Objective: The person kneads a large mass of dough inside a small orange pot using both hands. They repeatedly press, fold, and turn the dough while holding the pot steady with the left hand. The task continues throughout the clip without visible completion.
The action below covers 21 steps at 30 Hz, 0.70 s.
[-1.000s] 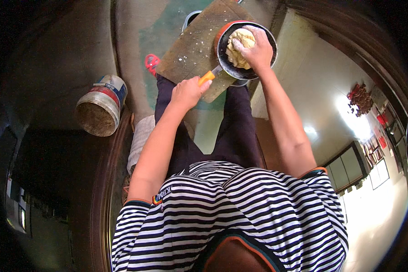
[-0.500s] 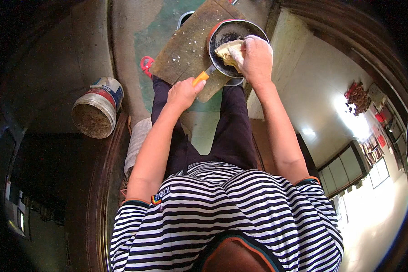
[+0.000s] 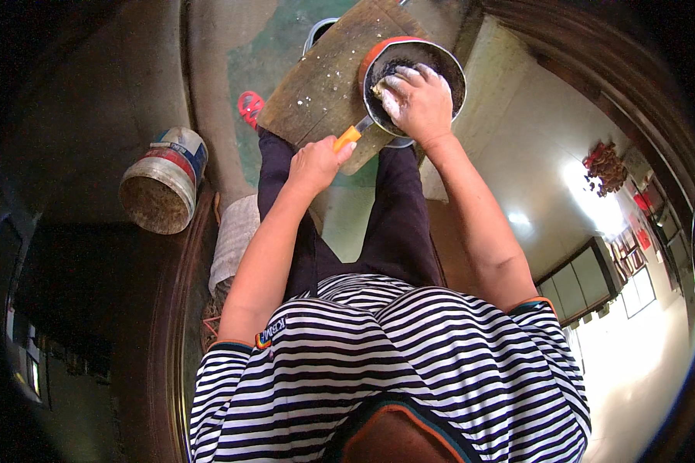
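My left hand [image 3: 314,166] is wrapped round the orange handle [image 3: 347,138] of a frying pan [image 3: 400,51], red outside and dark within. The pan tilts a little above the wooden board in front of me. Inside it, my right hand [image 3: 419,105], its fingers dusted with white powder, is curled over a lump of pale yellow dough [image 3: 378,90]. Only a small edge of the dough shows past the fingers; the rest is hidden beneath the hand.
The worn wooden board [image 3: 309,89], flecked with white bits, lies at an angle between my knees. A round metal-rimmed vessel [image 3: 310,35] shows partly under its far left edge. A red sandal [image 3: 249,108] is left of it. Further left stands a dirty bucket [image 3: 162,181].
My right hand has gone lower into the pan, and the dough that hung from it is now mostly covered. The pan has tilted and shifted slightly right; my left hand keeps its hold.
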Motion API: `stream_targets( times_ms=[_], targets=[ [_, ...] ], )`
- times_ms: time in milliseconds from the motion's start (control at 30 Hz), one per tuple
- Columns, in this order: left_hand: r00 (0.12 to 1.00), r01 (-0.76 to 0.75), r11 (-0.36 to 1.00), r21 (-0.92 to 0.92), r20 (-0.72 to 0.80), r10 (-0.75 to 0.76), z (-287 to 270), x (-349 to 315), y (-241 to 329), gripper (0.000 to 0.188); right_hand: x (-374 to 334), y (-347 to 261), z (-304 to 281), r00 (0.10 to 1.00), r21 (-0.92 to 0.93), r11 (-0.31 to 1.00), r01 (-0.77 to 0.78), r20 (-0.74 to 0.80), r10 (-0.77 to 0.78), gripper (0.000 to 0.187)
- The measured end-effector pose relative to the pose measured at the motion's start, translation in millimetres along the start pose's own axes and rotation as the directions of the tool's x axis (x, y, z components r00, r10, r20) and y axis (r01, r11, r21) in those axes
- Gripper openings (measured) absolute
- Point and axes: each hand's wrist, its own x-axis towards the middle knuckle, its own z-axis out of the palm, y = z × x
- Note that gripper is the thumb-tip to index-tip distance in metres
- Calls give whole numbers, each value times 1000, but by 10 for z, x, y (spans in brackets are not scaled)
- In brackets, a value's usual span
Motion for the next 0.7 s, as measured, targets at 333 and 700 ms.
stream_targets(
  times_ms=[333, 700],
  targets=[
    [999, 4, 1000, 23, 31, -4, -81, 2, 18, 54, -8, -144, 112, 992, -84, 994, -67, 99, 75, 38],
    [1000, -19, 999, 34, 18, 19, -45, 38, -1, 53, 39, 40, 387, 1000, 7, 1000, -26, 12, 26, 41]
  ],
)
